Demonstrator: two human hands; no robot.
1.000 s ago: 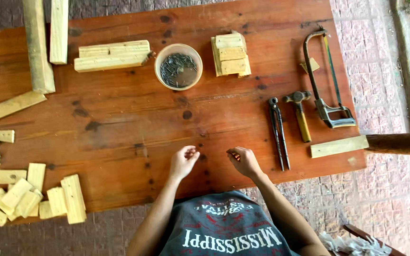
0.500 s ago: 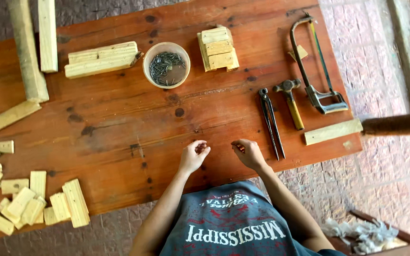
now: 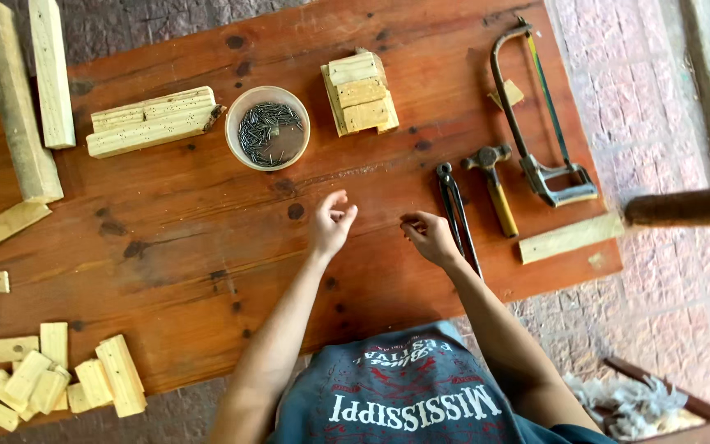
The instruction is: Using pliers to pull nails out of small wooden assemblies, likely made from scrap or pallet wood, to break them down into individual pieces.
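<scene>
My left hand (image 3: 332, 224) hovers over the middle of the reddish wooden table (image 3: 207, 247), its fingers loosely curled and apart, with nothing in it. My right hand (image 3: 427, 236) is just to its right, fingertips pinched together low over the wood. Whether something small is pinched there is too small to tell. Black pincers (image 3: 456, 215) lie right beside my right hand. A hammer (image 3: 495, 187) and a hacksaw (image 3: 536, 123) lie further right. A round bowl of small nails (image 3: 268, 128) stands beyond my left hand.
A stack of short wooden blocks (image 3: 360, 92) sits behind the bowl, and long pale battens (image 3: 151, 121) lie to its left. Two thick posts (image 3: 30, 90) are at the far left. Several small offcuts (image 3: 51, 378) are piled at the near left. A flat strip (image 3: 570, 238) lies at the right edge.
Both hands have moved forward over the table, away from my body, and the left hand's fingers have spread. The tools and wood have not moved.
</scene>
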